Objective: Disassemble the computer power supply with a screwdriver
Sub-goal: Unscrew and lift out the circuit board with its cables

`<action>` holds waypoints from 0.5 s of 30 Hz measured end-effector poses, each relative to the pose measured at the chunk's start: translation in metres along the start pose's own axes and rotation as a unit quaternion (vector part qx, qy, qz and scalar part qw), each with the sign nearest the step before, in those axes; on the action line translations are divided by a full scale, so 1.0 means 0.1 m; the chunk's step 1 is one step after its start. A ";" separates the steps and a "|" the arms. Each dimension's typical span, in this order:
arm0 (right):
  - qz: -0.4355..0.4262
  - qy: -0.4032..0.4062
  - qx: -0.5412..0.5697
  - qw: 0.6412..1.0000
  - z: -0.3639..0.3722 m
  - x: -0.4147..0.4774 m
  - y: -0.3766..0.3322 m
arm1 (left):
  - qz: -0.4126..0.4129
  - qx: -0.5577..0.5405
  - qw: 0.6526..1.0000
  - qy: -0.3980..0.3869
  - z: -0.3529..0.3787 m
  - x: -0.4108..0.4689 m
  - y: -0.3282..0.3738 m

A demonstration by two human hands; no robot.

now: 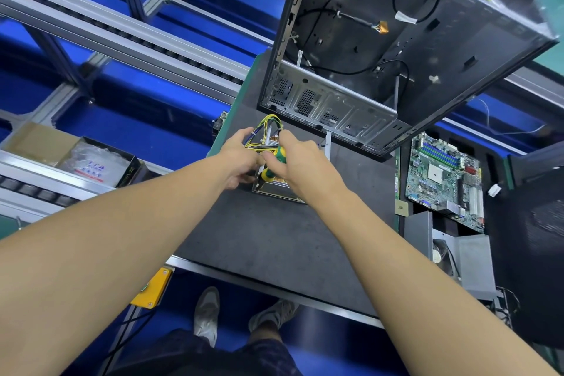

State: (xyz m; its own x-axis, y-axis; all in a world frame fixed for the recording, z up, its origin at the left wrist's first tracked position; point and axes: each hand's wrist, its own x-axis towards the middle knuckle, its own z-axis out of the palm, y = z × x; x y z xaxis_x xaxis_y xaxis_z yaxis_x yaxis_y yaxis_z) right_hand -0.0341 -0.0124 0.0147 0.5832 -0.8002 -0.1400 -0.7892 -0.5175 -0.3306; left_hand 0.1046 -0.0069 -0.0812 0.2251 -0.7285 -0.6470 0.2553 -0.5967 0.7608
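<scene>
The power supply (282, 192), a small metal box with a bundle of yellow, black and blue wires (268, 127) at its far end, lies on the dark work mat (274, 238). My left hand (241, 159) grips the box's left side next to the wires. In my right hand (300, 163) is a screwdriver with a green and yellow handle (270, 172), fingers curled round it; its tip points down at the box's near left part and is hidden by my hands.
An empty grey computer case (396, 49) stands open just beyond the power supply. A green motherboard (445, 180) and grey metal covers (470, 259) lie to the right. A conveyor with aluminium rails (122, 36) runs at left, with a cardboard box (88, 159).
</scene>
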 end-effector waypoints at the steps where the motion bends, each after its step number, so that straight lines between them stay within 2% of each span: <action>1: -0.001 0.002 -0.002 1.000 0.00 0.00 0.00 | 0.000 0.002 1.000 0.001 0.00 0.00 0.00; 15: -0.001 0.005 0.001 1.000 -0.02 0.00 -0.02 | -0.003 0.004 1.000 -0.003 0.01 -0.05 0.04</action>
State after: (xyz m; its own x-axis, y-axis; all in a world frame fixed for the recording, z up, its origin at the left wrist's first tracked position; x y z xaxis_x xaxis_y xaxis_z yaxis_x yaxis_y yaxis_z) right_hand -0.0328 -0.0118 0.0177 0.5834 -0.8018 -0.1294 -0.7874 -0.5194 -0.3320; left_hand 0.1039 -0.0055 -0.0748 0.2181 -0.7265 -0.6516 0.2499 -0.6039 0.7569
